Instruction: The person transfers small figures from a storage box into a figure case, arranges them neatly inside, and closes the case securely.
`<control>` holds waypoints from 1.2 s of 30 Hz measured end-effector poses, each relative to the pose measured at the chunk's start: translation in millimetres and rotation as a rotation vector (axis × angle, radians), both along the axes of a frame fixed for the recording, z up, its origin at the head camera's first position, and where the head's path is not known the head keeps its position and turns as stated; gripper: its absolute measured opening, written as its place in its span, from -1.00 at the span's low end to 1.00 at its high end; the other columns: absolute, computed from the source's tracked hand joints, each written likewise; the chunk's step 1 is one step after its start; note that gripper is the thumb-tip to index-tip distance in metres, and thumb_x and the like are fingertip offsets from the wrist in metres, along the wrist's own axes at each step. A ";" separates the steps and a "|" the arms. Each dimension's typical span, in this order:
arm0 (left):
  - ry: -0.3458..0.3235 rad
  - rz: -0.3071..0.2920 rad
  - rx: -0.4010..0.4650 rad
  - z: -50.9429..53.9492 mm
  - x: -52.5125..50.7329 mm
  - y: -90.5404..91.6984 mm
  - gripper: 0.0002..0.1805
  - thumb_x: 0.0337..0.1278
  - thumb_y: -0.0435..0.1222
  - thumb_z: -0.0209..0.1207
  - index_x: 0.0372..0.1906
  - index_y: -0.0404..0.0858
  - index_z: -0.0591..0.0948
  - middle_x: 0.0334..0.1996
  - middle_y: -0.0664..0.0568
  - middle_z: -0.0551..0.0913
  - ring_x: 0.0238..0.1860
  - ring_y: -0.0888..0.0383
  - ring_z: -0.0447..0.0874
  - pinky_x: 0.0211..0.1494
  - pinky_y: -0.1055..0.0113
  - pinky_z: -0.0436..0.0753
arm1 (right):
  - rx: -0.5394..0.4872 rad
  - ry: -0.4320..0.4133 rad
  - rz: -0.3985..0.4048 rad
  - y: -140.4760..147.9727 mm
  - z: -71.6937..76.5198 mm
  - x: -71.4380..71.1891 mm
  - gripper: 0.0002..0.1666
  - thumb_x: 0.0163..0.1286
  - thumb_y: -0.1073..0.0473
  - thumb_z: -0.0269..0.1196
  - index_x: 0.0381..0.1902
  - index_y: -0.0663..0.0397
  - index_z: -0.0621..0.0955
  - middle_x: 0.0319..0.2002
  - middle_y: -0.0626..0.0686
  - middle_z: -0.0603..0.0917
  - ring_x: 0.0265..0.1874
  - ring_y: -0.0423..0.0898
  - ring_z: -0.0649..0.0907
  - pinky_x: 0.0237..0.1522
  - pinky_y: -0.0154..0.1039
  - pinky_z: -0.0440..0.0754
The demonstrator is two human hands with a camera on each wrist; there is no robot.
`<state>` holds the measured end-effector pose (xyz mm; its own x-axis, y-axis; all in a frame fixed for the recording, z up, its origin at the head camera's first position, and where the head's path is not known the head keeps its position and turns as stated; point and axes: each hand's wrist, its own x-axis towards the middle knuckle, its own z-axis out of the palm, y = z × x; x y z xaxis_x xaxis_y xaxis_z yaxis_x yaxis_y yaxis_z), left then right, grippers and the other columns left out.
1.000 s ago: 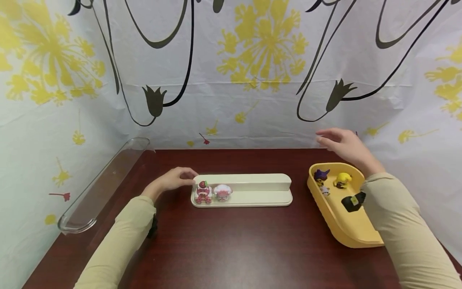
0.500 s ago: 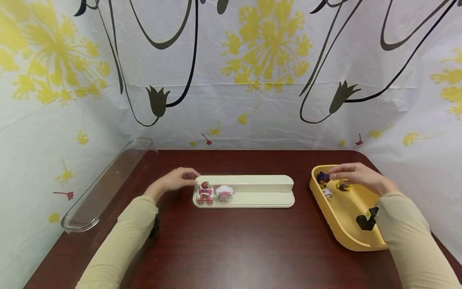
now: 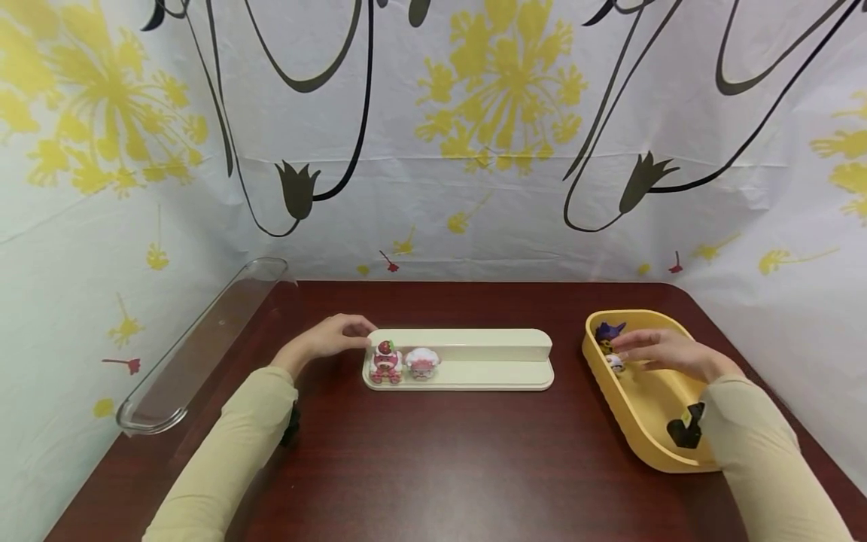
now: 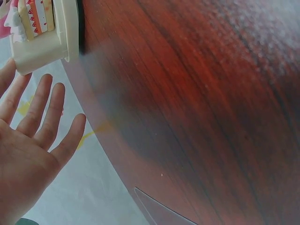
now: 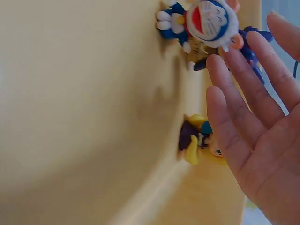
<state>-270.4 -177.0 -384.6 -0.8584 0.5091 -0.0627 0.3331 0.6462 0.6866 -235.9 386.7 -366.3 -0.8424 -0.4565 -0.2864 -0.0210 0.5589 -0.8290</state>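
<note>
The left hand [image 3: 330,336] touches the left end of a cream stepped stand [image 3: 488,369] with its thumb and a fingertip, the other fingers spread straight in the left wrist view. On the stand's left part sit a pink figure with a strawberry on top [image 3: 385,363] and a white-and-pink figure [image 3: 422,363]. Over the yellow tray [image 3: 633,433] the right hand [image 3: 667,352] reaches with extended fingers. In the right wrist view its fingertips are beside a white-and-blue figure [image 5: 211,23] and a purple figure [image 5: 252,51]; a yellow-and-purple figure [image 5: 193,138] lies below, partly behind the fingers.
A black object [image 3: 685,427] lies in the yellow tray near the right sleeve. Along the table's left edge stands a long clear cover [image 3: 203,346]. A patterned cloth [image 3: 433,226] hangs behind the dark red table [image 3: 433,467].
The right hand has come down from behind the yellow tray to the figures inside it, then slightly lower and nearer. The left hand stays at the stand's end.
</note>
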 end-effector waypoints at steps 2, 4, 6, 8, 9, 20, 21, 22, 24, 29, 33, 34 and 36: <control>0.007 -0.009 0.001 -0.1 -0.1 0.4 -0.72 0.10 -0.22 0.13 -0.08 -0.20 0.55 -0.20 0.04 0.54 -0.12 0.09 0.44 -0.03 0.12 0.38 | -0.032 -0.010 0.008 -0.5 -3.7 -0.1 -0.48 0.29 0.21 0.08 0.11 0.46 0.32 0.06 0.26 0.42 -0.11 -0.20 0.52 -0.07 -0.07 0.40; 0.015 -0.022 0.010 0.1 0.1 0.4 -0.73 0.10 -0.24 0.13 -0.08 -0.21 0.55 -0.22 0.04 0.54 -0.14 0.09 0.45 -0.04 0.13 0.39 | -0.075 -0.021 0.020 -0.4 -7.8 -0.6 -0.49 0.30 0.24 0.07 0.11 0.50 0.30 0.04 0.22 0.45 -0.10 -0.17 0.52 -0.08 -0.06 0.42; 0.025 -0.035 0.019 0.4 0.3 0.4 -0.74 0.10 -0.25 0.13 -0.09 -0.23 0.55 -0.24 0.04 0.55 -0.15 0.09 0.46 -0.06 0.13 0.39 | -0.111 -0.034 0.032 -0.4 -11.8 -1.2 -0.50 0.29 0.28 0.06 0.11 0.52 0.28 0.01 0.16 0.48 -0.11 -0.12 0.53 -0.09 -0.05 0.42; 0.030 -0.043 0.028 0.7 0.6 0.2 -0.74 0.10 -0.26 0.13 -0.09 -0.24 0.55 -0.24 0.03 0.55 -0.16 0.09 0.46 -0.06 0.13 0.39 | -0.126 -0.047 0.031 -0.7 -15.9 -1.9 -0.52 0.29 0.29 0.06 0.11 0.49 0.29 -0.02 0.08 0.50 -0.11 -0.10 0.53 -0.09 -0.04 0.43; 0.028 -0.044 0.031 0.8 0.6 0.1 -0.74 0.10 -0.26 0.13 -0.09 -0.24 0.55 -0.25 0.03 0.55 -0.16 0.09 0.46 -0.06 0.13 0.39 | -0.124 -0.054 0.027 -1.0 -17.5 -2.0 -0.53 0.30 0.29 0.06 0.11 0.46 0.31 -0.04 0.04 0.50 -0.12 -0.12 0.52 -0.09 -0.05 0.43; 0.024 -0.039 0.035 1.1 1.5 -0.9 -0.71 0.11 -0.24 0.12 -0.07 -0.28 0.54 -0.21 0.00 0.55 -0.13 0.06 0.45 -0.04 0.09 0.38 | -0.075 -0.071 0.002 -5.4 -21.2 -0.8 -0.55 0.29 0.24 0.07 0.07 0.41 0.33 -0.10 0.00 0.48 -0.16 -0.24 0.49 -0.10 -0.13 0.42; 0.024 -0.040 0.036 0.9 1.4 -1.0 -0.71 0.11 -0.24 0.12 -0.07 -0.28 0.54 -0.22 0.00 0.55 -0.13 0.06 0.45 -0.05 0.09 0.38 | -0.076 -0.070 -0.002 -5.5 -21.5 -0.6 -0.56 0.29 0.24 0.07 0.06 0.41 0.33 -0.11 0.00 0.49 -0.17 -0.24 0.49 -0.11 -0.13 0.42; 0.024 -0.040 0.035 0.6 1.1 -1.1 -0.71 0.11 -0.24 0.12 -0.08 -0.27 0.54 -0.22 0.00 0.55 -0.13 0.06 0.45 -0.05 0.10 0.38 | -0.075 -0.067 -0.005 -5.6 -21.8 -0.5 -0.56 0.29 0.24 0.08 0.06 0.41 0.34 -0.12 0.00 0.49 -0.18 -0.24 0.50 -0.11 -0.13 0.43; 0.019 -0.041 0.040 0.0 1.0 -0.5 -0.72 0.11 -0.24 0.13 -0.08 -0.27 0.54 -0.22 0.00 0.55 -0.14 0.06 0.46 -0.05 0.10 0.39 | -0.069 -0.057 -0.009 -5.5 -22.8 0.0 -0.56 0.29 0.23 0.08 0.06 0.41 0.34 -0.12 0.01 0.50 -0.19 -0.21 0.51 -0.12 -0.12 0.43; 0.026 -0.039 0.033 -1.0 0.5 -0.6 -0.73 0.11 -0.24 0.13 -0.09 -0.24 0.55 -0.23 0.02 0.55 -0.15 0.08 0.46 -0.06 0.11 0.39 | -0.044 -0.037 -0.028 -5.8 -23.3 0.5 -0.53 0.29 0.20 0.09 0.06 0.41 0.33 -0.13 0.06 0.50 -0.21 -0.10 0.52 -0.13 -0.10 0.43; 0.030 -0.029 0.017 -0.8 -0.4 -0.7 -0.73 0.10 -0.23 0.13 -0.09 -0.22 0.55 -0.24 0.05 0.55 -0.16 0.10 0.46 -0.06 0.13 0.40 | -0.055 -0.025 -0.034 -3.3 -22.4 1.0 -0.56 0.28 0.20 0.10 0.04 0.38 0.36 -0.14 0.07 0.51 -0.22 -0.06 0.53 -0.15 -0.11 0.45; 0.032 -0.031 0.015 -0.7 -0.5 -0.9 -0.73 0.10 -0.22 0.13 -0.09 -0.22 0.55 -0.24 0.05 0.55 -0.16 0.10 0.46 -0.06 0.13 0.40 | -0.065 -0.023 -0.030 -2.3 -21.9 1.1 -0.58 0.28 0.22 0.09 0.03 0.39 0.36 -0.14 0.07 0.52 -0.21 -0.06 0.53 -0.15 -0.10 0.46; 0.025 -0.025 0.013 -0.3 -0.6 -1.1 -0.73 0.10 -0.22 0.13 -0.09 -0.22 0.55 -0.24 0.05 0.55 -0.16 0.11 0.46 -0.06 0.13 0.40 | -0.088 -0.006 -0.014 -0.4 -20.1 2.0 -0.59 0.28 0.25 0.09 0.02 0.41 0.37 -0.13 0.11 0.53 -0.21 -0.03 0.55 -0.16 -0.07 0.47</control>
<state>-271.0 -178.1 -384.9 -0.8464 0.5314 -0.0348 0.3662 0.6283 0.6864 -233.9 386.2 -386.4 -0.8473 -0.4681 -0.2511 -0.0080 0.4839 -0.8751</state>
